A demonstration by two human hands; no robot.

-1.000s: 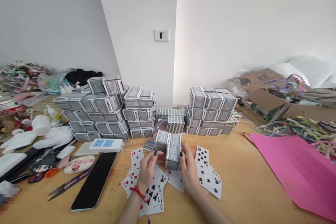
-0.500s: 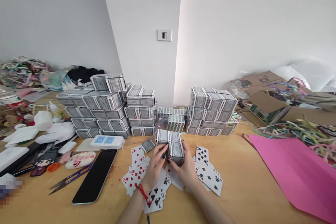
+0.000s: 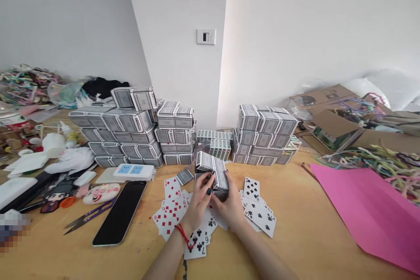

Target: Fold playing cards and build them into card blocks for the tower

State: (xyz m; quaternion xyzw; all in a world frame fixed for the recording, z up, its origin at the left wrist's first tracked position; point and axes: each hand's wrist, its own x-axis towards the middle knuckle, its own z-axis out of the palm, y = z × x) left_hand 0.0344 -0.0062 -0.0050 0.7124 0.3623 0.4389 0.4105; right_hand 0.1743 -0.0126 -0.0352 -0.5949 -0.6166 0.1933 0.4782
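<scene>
Both hands meet at the table's middle on a grey-patterned card box (image 3: 215,174). My left hand (image 3: 199,203), with dark nails and a red wrist cord, has its fingers curled against the box's front face. My right hand (image 3: 230,208) cups the box from below and from the right. Face-up playing cards lie under them: red diamond cards (image 3: 170,210) on the left, club cards (image 3: 197,243) nearest me, spade cards (image 3: 257,208) on the right. A single face-down card (image 3: 184,176) lies just left of the box.
Stacks of identical card boxes stand behind, at left (image 3: 131,133) and right (image 3: 264,138), with green-edged packs (image 3: 215,142) between. A black phone (image 3: 120,218), scissors (image 3: 87,219) and a power strip (image 3: 133,170) lie left. Pink paper (image 3: 364,210) and cardboard boxes (image 3: 341,127) are right.
My hands have closed in on the card box from its two sides. The left fingers have moved from its left edge onto its front. The view has tipped slightly down.
</scene>
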